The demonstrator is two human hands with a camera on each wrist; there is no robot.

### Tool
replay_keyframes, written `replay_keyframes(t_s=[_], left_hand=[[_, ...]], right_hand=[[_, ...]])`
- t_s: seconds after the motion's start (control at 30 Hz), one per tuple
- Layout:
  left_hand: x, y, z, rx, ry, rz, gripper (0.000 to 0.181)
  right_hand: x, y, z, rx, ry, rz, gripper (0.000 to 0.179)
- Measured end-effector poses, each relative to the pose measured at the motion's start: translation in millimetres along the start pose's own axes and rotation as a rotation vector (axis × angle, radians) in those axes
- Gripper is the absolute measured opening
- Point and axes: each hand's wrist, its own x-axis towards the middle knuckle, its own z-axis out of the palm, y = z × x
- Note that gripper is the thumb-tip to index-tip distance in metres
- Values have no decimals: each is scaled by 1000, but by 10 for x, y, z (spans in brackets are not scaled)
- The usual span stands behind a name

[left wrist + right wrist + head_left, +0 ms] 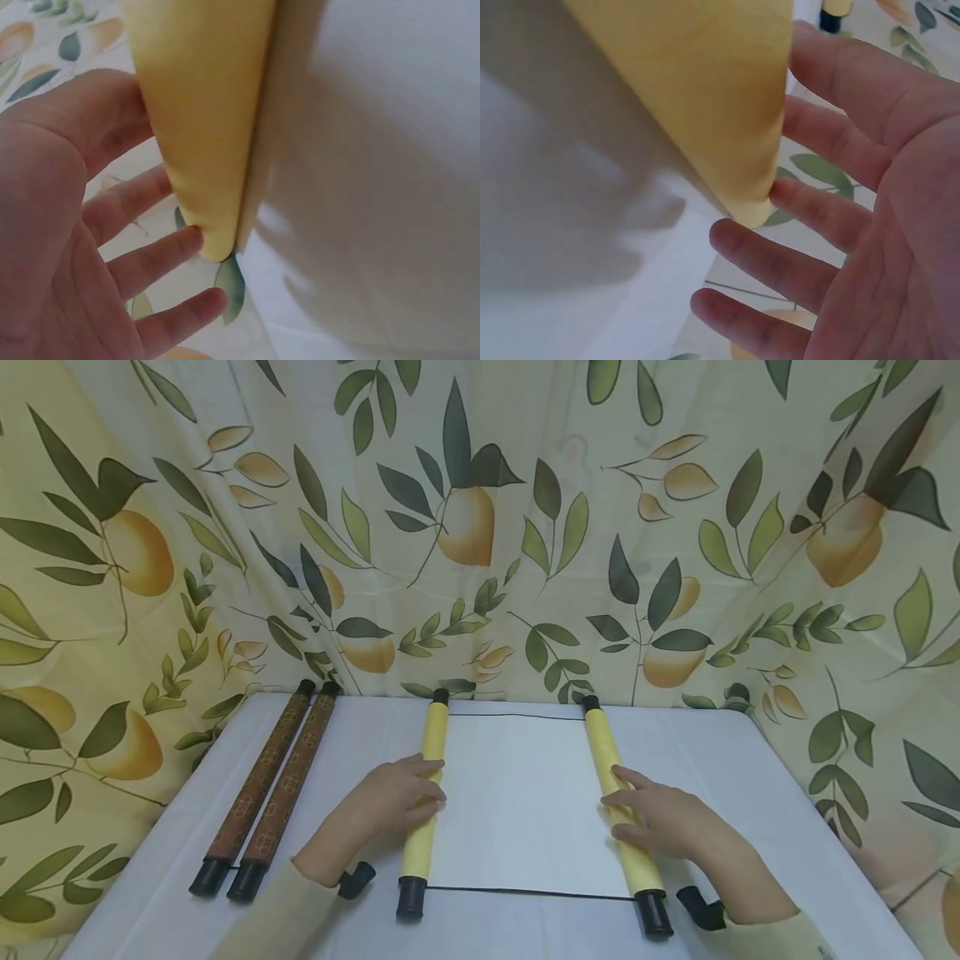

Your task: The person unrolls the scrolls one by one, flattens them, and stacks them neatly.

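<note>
A partly unrolled hanging scroll lies on the table, its white sheet (pixel 528 810) spread between two yellow rolls with black end knobs. My left hand (pixel 386 793) is at the left yellow roll (pixel 435 731), fingers reaching over it. In the left wrist view those fingers are spread and fairly straight, with fingertips (pixel 193 238) at the roll's side. At the right yellow roll (pixel 600 735) is my right hand (pixel 663 814), its fingers lying across the roll. The right wrist view shows this hand (pixel 900 217) spread too, some fingertips touching the yellow surface and others past its end.
Two rolled brown patterned scrolls (pixel 251 785) with black knobs lie side by side at the left of the white-covered table (pixel 697 752). Behind the table hangs a curtain (pixel 525 627) printed with fruit and leaves. A black wrist strap piece (pixel 356 881) shows beside the left sleeve.
</note>
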Motion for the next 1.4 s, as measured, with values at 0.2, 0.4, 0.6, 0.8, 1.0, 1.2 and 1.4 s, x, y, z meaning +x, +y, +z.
replay_keyframes(t_s=[0.2,0.4,0.6,0.8,1.0,1.2,1.4], left_hand=[[-36,-48,22,55,-10,20,24],[-67,-88,18,84,6,67,21],[-101,-123,30,91,-24,38,32],[-133,-147,11,121,-42,29,35],[-172,-126,-37,73,-59,3,45],[-196,-139,-16,119,-66,5,42],[-216,-172,17,134,-57,6,40]], right_hand=[[-17,37,1,-38,6,-20,41],[-38,40,-9,-69,17,-13,39],[-60,71,-18,-73,13,-21,38],[-93,104,-11,-88,19,-31,36],[-118,125,-2,-98,8,-29,30],[-147,154,6,-92,43,-61,30],[-145,173,22,-116,23,-44,29]])
